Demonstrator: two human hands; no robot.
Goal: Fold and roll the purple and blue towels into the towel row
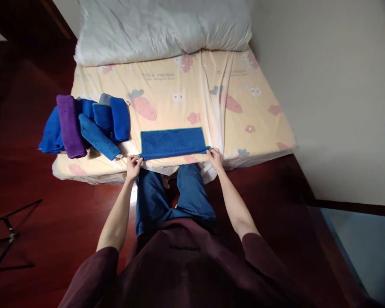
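A blue cloth point(173, 141) with a green edge lies spread near the front edge of the bed, its near long side folded or rolled into a narrow strip. My left hand point(134, 167) pinches the strip's left end. At the right end, the fingers of my right hand point(214, 159) are closed on the same strip. Left of the cloth is a pile of rolled and folded cloths, among them a purple roll point(71, 126), a blue roll point(120, 119) and a stained blue roll point(99, 137).
The bed point(186, 113) has a yellow sheet with carrot prints. A thick pale quilt point(163, 30) lies across its far side. A wall point(333, 94) stands to the right. Black metal stand legs point(11, 233) are on the red floor at lower left.
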